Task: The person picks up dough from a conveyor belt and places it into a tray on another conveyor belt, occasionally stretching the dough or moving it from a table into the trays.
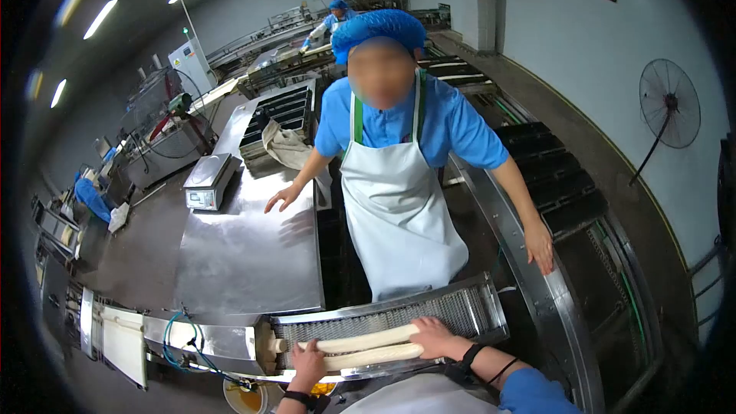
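Two long pale dough strips [360, 340] lie side by side along the wire mesh conveyor belt [452, 308] in front of me. My left hand [309, 365] is closed around their left ends, with its fingertips over the upper strip. At the right ends my right hand [434, 339] is closed, thumb and fingers on the dough; its palm side is hidden. Just left of my left hand, another dough end [276, 346] shows at the mouth of the metal housing [222, 343].
Across the belt stands a co-worker [399, 161] in a white apron, one hand over the steel table [245, 261], the other on a metal rail [537, 276]. A scale [208, 182] and cloth [287, 144] sit on the table. Black trays [548, 172] line the right; a bucket [245, 399] stands below.
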Demonstrator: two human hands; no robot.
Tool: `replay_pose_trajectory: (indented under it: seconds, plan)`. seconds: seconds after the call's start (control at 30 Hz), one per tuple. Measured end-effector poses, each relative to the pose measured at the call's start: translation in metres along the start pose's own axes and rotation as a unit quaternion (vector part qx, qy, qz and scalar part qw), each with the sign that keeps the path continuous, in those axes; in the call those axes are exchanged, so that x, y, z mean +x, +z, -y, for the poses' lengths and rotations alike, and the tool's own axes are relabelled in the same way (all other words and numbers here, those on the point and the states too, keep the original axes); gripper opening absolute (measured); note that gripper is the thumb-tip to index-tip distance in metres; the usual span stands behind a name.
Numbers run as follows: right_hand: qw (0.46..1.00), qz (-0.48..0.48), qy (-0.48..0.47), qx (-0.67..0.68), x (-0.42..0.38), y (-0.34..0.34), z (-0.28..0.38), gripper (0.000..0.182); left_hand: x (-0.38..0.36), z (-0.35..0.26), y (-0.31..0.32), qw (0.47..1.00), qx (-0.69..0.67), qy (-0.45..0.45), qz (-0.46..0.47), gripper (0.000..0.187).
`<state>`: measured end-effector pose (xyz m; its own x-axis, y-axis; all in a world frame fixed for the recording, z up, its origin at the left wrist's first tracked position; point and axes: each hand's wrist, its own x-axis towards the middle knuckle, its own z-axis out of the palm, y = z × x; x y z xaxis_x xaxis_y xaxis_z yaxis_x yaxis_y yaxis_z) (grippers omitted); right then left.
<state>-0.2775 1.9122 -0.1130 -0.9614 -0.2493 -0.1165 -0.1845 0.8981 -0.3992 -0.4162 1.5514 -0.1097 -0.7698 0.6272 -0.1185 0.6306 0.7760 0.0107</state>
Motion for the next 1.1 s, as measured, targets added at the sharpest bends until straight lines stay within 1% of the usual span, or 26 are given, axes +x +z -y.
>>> replay_pose_trajectory:
  seconds: [0.07,0.1,0.17,0.2,0.27,0.3,0.33,0.37,0.4,0.5,0.57,0.63,0.77,0.83,0.87,0.93,0.97,1.03,1.07,1.1]
  plan:
    - [1.0,-0.007,0.016,-0.017,-0.006,-0.007,-0.004,0.036,0.008,-0.014,-0.008,0.999,-0.006,-0.013,0.047,0.027]
    - [1.0,-0.008,0.021,-0.016,-0.01,-0.009,-0.006,0.036,0.011,-0.014,-0.003,0.999,-0.005,-0.008,0.048,0.027]
    - [0.999,-0.006,0.038,-0.005,-0.016,-0.012,-0.01,0.035,0.014,-0.017,0.009,0.999,0.003,0.004,0.044,0.037]
    - [0.999,-0.009,0.042,-0.005,-0.02,-0.01,-0.015,0.035,0.015,-0.019,0.015,0.999,-0.004,0.01,0.032,0.039]
    - [0.998,-0.053,0.031,-0.021,-0.028,-0.004,-0.026,0.04,0.018,-0.032,0.007,0.999,-0.002,0.024,0.031,0.038]
    - [0.998,-0.055,0.036,-0.019,-0.031,-0.001,-0.031,0.04,0.018,-0.039,0.004,0.999,-0.002,0.033,0.031,0.037]
    - [0.997,-0.061,0.04,-0.023,-0.035,0.0,-0.035,0.04,0.017,-0.056,-0.024,0.998,-0.015,0.034,0.056,0.032]
    - [0.996,-0.067,0.043,-0.028,-0.039,-0.007,-0.036,0.04,0.019,-0.06,-0.022,0.997,-0.014,0.04,0.058,0.032]
    - [0.997,-0.044,0.061,-0.016,-0.044,-0.012,-0.035,0.033,0.02,-0.064,-0.019,0.997,-0.005,0.054,0.046,0.031]
    - [0.995,-0.048,0.081,-0.015,-0.057,-0.015,-0.043,0.032,0.029,-0.073,0.004,0.995,0.019,0.088,0.034,0.029]
    - [0.994,-0.067,0.087,-0.014,-0.064,-0.021,-0.045,0.03,0.034,-0.084,0.0,0.994,0.032,0.104,0.03,0.029]
    - [0.99,-0.014,0.142,0.007,-0.072,-0.031,-0.046,0.029,0.036,-0.096,-0.007,0.993,-0.011,0.098,0.06,0.025]
    - [0.986,-0.017,0.167,-0.001,-0.088,-0.035,-0.054,0.029,0.044,-0.121,-0.018,0.992,0.01,0.1,0.075,0.026]
    - [0.979,-0.006,0.197,-0.05,-0.097,-0.031,-0.059,0.036,0.049,-0.136,-0.024,0.989,0.039,0.105,0.101,0.032]
    - [0.979,-0.007,0.198,-0.052,-0.103,-0.029,-0.061,0.036,0.048,-0.142,-0.025,0.989,0.039,0.106,0.099,0.032]
    - [0.974,0.008,0.227,0.001,-0.118,-0.026,-0.063,0.039,0.045,-0.152,-0.024,0.985,-0.042,0.082,0.143,0.04]
    - [0.974,0.008,0.227,-0.001,-0.126,-0.025,-0.062,0.039,0.043,-0.157,-0.023,0.985,-0.043,0.082,0.142,0.04]
    - [0.955,0.031,0.27,0.119,-0.143,-0.022,-0.06,0.043,0.039,-0.167,-0.017,0.979,-0.1,0.091,0.154,0.045]
    - [0.953,0.033,0.269,0.136,-0.151,-0.015,-0.064,0.05,0.037,-0.17,-0.009,0.973,-0.134,0.098,0.161,0.051]
    - [0.945,0.038,0.283,0.162,-0.156,-0.007,-0.065,0.053,0.034,-0.172,-0.001,0.973,-0.135,0.099,0.16,0.051]
